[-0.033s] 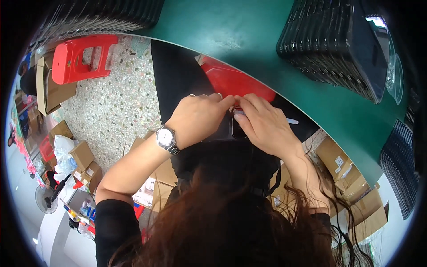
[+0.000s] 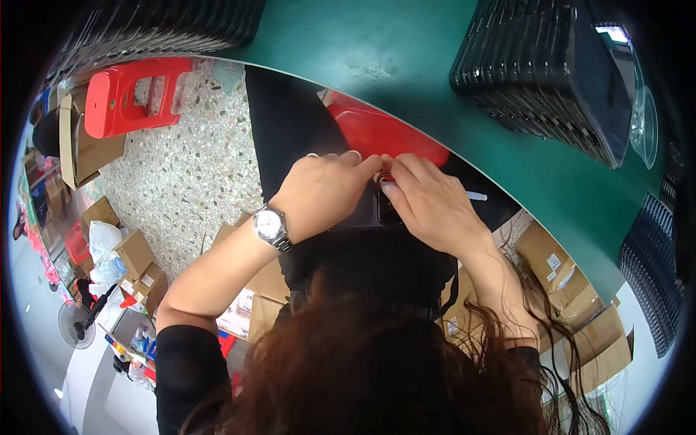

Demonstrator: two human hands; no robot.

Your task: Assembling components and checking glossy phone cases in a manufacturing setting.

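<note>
My left hand (image 2: 322, 190) is closed, its knuckles up, with a ring and a metal-band watch (image 2: 270, 224) on that arm. Its fingertips meet those of my right hand (image 2: 438, 206), whose fingers bend inward and press together. Under the fingertips is a small part with dark curved lines, too covered to name. A dark, glossy flat piece (image 2: 389, 210) shows between the hands, above my lap. From beneath the right hand sticks out the end of a thin white pen-like stick (image 2: 477, 196); what holds it is hidden.
A green table (image 2: 348, 43) curves along the front and right. On it stand stacks of black trays (image 2: 522, 72). Under its edge is a red plastic surface (image 2: 384, 134). Left, a red stool (image 2: 109, 101) stands on the speckled floor; cardboard boxes (image 2: 554, 272) lie on both sides.
</note>
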